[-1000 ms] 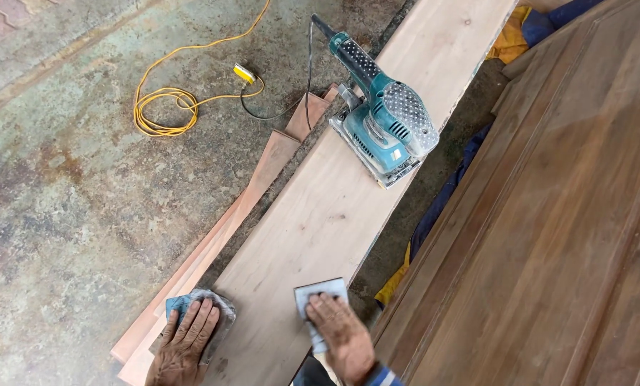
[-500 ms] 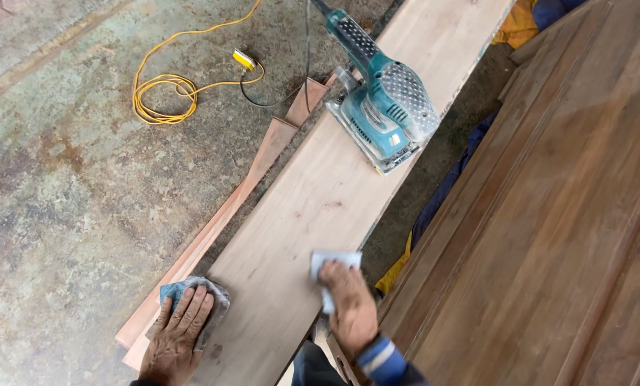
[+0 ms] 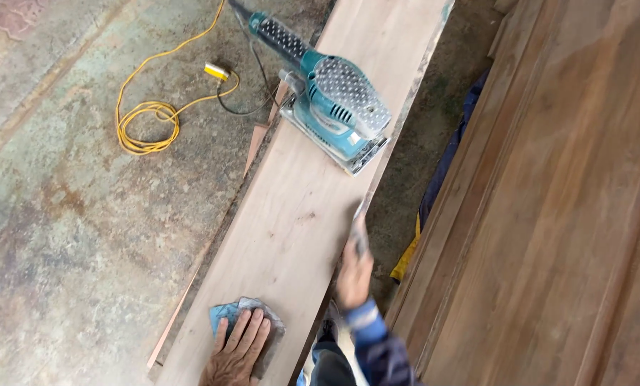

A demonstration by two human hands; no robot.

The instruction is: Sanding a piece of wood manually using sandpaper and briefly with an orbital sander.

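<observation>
Along the right side of the view lies a wide dark brown wooden panel with moulded edges, sloping from the top to the bottom edge. Left of it spreads the stained concrete floor, mottled green and rust. Between the two runs a long pale plank, reaching from the top of the view down to the bottom left. A thin reddish strip shows just beside the plank's left edge. Blue and yellow cloth lies in the gap between the plank and the panel.

On the plank's upper part sits a teal sander, its flat base on the wood and its handle pointing up-left. A dark cord leads off it to a yellow cable, coiled on the floor well apart from the plank.

At the plank's near end the left hand presses flat, fingers spread, on a grey-blue rag lying on the wood. The right hand, blurred, is at the plank's right edge, with a blue sleeve behind it. Its grip is pressed together on a sheet of sandpaper, held against that edge; the sheet shows only as a thin grey sliver, so its exact hold I cannot tell.
</observation>
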